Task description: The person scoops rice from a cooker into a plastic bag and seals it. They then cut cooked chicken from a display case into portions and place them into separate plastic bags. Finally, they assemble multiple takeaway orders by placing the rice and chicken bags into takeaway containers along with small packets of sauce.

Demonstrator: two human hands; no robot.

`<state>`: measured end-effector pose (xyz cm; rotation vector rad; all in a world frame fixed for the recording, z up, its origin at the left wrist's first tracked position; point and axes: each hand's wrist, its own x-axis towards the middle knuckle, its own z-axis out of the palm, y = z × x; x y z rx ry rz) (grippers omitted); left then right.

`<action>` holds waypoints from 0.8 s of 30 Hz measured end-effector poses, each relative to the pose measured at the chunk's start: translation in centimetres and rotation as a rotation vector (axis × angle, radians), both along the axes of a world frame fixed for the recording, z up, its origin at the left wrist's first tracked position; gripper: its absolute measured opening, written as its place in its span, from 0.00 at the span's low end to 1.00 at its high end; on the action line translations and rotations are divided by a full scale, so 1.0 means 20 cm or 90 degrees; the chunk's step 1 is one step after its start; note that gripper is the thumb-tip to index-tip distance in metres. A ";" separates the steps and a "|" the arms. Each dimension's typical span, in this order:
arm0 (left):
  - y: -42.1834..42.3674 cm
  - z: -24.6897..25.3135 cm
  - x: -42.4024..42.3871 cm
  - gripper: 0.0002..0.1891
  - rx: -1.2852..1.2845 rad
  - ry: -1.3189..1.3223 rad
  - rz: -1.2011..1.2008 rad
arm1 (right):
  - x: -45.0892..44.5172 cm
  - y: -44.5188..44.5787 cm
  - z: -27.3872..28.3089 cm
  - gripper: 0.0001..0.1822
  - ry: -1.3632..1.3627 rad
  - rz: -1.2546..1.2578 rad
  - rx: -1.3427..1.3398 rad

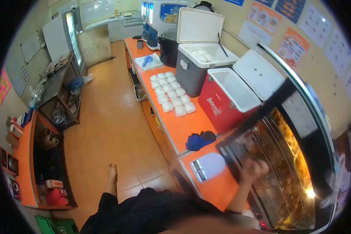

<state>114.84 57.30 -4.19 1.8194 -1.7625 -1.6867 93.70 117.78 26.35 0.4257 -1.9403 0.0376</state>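
Observation:
My left hand (112, 170) hangs over the tiled floor with its fingers curled in, touching nothing. Blurred by motion, my right hand (253, 169) is over the counter's right side, in front of the glass-fronted food warmer (280, 175); whether it holds something small cannot be told. Just left of it lies a digital kitchen scale (207, 167) with a bare platform. A blue cloth or cap (199, 141) rests beyond the scale. Farther along the orange counter, many white wrapped portions (172, 93) sit in rows beside a red cooler (222, 102) and a grey cooler (190, 70), both with raised lids.
More white portions (202, 55) fill part of the grey cooler. Behind stand a black pot (168, 48), a drink dispenser (163, 17) and a grey cup (139, 44). A blue utensil (147, 60) lies on white sheets. Orange shelving (26, 163) and a dark side table (57, 84) line the left wall.

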 end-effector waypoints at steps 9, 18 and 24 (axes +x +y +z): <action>-0.91 0.13 -1.24 0.27 -0.033 0.328 0.064 | -1.75 -1.51 0.65 0.16 -0.208 0.248 -0.119; -1.55 0.00 -2.34 0.25 0.023 0.320 -0.015 | -3.23 -1.88 0.44 0.32 -0.697 -0.095 -0.070; -1.32 0.44 -3.08 0.25 0.068 0.459 -0.192 | -3.41 -1.87 0.41 0.30 -0.817 -0.127 0.024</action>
